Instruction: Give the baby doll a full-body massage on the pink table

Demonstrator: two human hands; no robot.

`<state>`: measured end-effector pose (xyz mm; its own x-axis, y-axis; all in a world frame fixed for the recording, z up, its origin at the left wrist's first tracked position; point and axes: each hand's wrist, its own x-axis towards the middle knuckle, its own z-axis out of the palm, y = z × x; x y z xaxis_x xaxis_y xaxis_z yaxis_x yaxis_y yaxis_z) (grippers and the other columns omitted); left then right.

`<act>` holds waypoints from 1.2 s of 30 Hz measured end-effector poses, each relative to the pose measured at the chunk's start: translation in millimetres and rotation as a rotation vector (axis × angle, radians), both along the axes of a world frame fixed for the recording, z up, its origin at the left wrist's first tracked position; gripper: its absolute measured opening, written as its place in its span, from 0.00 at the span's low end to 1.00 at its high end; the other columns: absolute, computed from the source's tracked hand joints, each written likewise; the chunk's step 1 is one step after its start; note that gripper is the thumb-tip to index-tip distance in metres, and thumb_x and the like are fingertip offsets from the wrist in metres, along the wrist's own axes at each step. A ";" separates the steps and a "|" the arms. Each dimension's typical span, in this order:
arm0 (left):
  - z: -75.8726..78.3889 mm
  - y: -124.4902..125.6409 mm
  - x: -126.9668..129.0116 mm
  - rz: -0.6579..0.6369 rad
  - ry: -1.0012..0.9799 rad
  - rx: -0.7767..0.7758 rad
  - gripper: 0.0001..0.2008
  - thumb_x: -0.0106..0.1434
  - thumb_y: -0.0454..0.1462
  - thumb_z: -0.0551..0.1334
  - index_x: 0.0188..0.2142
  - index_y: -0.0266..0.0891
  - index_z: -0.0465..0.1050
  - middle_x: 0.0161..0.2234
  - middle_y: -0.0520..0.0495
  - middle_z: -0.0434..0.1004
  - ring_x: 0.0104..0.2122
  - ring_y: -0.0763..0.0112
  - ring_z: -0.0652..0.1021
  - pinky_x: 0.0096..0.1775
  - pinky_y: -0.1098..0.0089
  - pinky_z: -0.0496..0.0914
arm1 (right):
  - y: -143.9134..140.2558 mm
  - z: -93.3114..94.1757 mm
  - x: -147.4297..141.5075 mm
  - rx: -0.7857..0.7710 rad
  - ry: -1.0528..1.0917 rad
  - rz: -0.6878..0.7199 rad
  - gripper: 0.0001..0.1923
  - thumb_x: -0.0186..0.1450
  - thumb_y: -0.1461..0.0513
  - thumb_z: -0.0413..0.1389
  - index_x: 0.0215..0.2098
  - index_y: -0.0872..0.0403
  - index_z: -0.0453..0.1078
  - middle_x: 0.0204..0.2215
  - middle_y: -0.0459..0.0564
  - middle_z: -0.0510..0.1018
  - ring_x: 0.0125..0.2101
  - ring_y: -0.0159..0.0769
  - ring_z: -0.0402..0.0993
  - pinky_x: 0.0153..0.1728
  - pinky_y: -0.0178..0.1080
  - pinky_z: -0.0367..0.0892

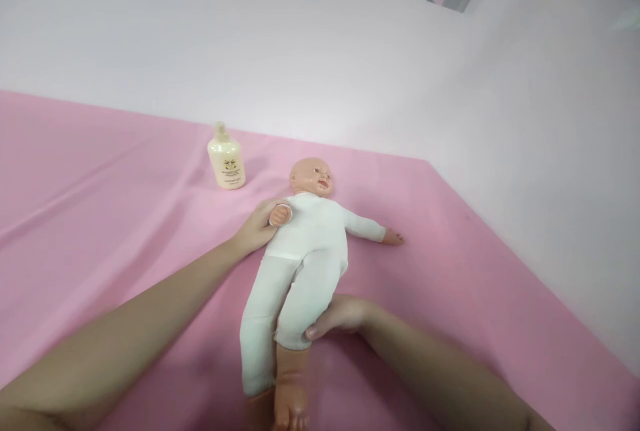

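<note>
Closest to me, my right hand [343, 314] is curled around the shin of a bald plastic baby doll in a white outfit [315, 231], thumb uppermost and fingers hidden beneath. The doll lies face up on the pink cloth-covered surface [460, 304], feet toward me. Farther off, my left hand [260, 223] is closed about its sleeved arm, behind the fist. Beyond that, a cream plastic bottle with dark print [228, 165] stands upright.

Diffuse light casts soft shadows on the pink cloth [125, 177].
</note>
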<state>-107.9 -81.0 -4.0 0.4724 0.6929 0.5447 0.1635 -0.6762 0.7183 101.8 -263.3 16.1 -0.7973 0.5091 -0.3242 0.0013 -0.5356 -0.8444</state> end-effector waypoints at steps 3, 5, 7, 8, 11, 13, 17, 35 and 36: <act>-1.8 0.9 -0.2 0.011 0.002 0.000 0.10 0.64 0.39 0.65 0.44 0.41 0.77 0.43 0.45 0.83 0.43 0.59 0.81 0.47 0.62 0.76 | 0.1 2.4 0.1 0.007 -0.001 0.010 0.33 0.49 0.49 0.77 0.47 0.58 0.80 0.48 0.55 0.83 0.57 0.50 0.75 0.63 0.48 0.65; -2.1 0.8 -0.5 0.025 0.002 0.006 0.11 0.64 0.39 0.66 0.46 0.41 0.77 0.44 0.45 0.83 0.44 0.58 0.81 0.48 0.61 0.76 | -0.4 3.1 -0.4 0.006 -0.004 -0.002 0.34 0.48 0.48 0.77 0.47 0.58 0.80 0.49 0.56 0.83 0.58 0.51 0.75 0.64 0.49 0.65; -1.4 0.0 -0.6 0.033 0.007 0.008 0.11 0.64 0.39 0.66 0.46 0.41 0.77 0.44 0.45 0.83 0.45 0.58 0.81 0.49 0.60 0.76 | -0.9 2.7 -0.7 0.000 -0.015 -0.015 0.34 0.47 0.47 0.78 0.46 0.58 0.81 0.49 0.57 0.83 0.58 0.52 0.75 0.64 0.50 0.64; -0.8 -0.4 -0.7 0.034 0.011 0.007 0.11 0.64 0.39 0.65 0.45 0.41 0.77 0.43 0.45 0.83 0.44 0.58 0.82 0.48 0.60 0.76 | -1.1 2.3 -0.7 0.000 -0.022 -0.021 0.34 0.47 0.47 0.78 0.46 0.57 0.81 0.48 0.57 0.83 0.57 0.52 0.75 0.64 0.50 0.65; 1.1 -1.4 -0.5 0.026 0.014 0.010 0.10 0.64 0.39 0.65 0.44 0.41 0.77 0.42 0.45 0.83 0.43 0.59 0.81 0.47 0.61 0.76 | -1.1 1.0 -0.3 -0.004 -0.031 -0.015 0.33 0.47 0.48 0.78 0.45 0.56 0.81 0.47 0.54 0.84 0.56 0.49 0.76 0.63 0.48 0.66; 1.9 -1.5 -0.3 0.019 0.011 0.013 0.09 0.64 0.39 0.65 0.43 0.41 0.77 0.41 0.46 0.83 0.43 0.59 0.81 0.46 0.61 0.76 | -0.8 0.1 0.1 -0.006 -0.025 -0.012 0.32 0.47 0.49 0.78 0.45 0.55 0.81 0.46 0.52 0.84 0.55 0.47 0.76 0.62 0.47 0.66; 1.7 -1.1 0.0 0.012 0.002 0.009 0.07 0.64 0.39 0.65 0.42 0.41 0.76 0.40 0.46 0.82 0.41 0.60 0.81 0.45 0.62 0.76 | -0.5 -1.9 0.3 -0.012 -0.009 -0.016 0.32 0.47 0.49 0.78 0.45 0.56 0.81 0.45 0.52 0.84 0.54 0.46 0.77 0.60 0.45 0.67; 0.9 -0.7 0.1 -0.001 0.003 0.001 0.08 0.65 0.39 0.65 0.44 0.41 0.76 0.42 0.46 0.82 0.42 0.60 0.81 0.46 0.61 0.75 | 1.0 -8.4 0.5 0.034 -0.020 -0.014 0.31 0.48 0.49 0.77 0.45 0.55 0.83 0.45 0.54 0.85 0.55 0.48 0.78 0.57 0.43 0.70; 0.7 -0.6 0.1 -0.001 0.001 0.003 0.08 0.65 0.39 0.65 0.44 0.41 0.76 0.42 0.46 0.82 0.42 0.60 0.81 0.46 0.62 0.75 | 1.0 -6.6 0.5 0.029 -0.026 -0.012 0.31 0.48 0.49 0.78 0.45 0.55 0.83 0.45 0.53 0.85 0.54 0.48 0.78 0.57 0.43 0.70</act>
<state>-107.8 -81.6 -3.3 0.4735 0.6906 0.5466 0.1636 -0.6788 0.7159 102.2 -262.3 9.5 -0.7823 0.5286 -0.3295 0.0170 -0.5107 -0.8596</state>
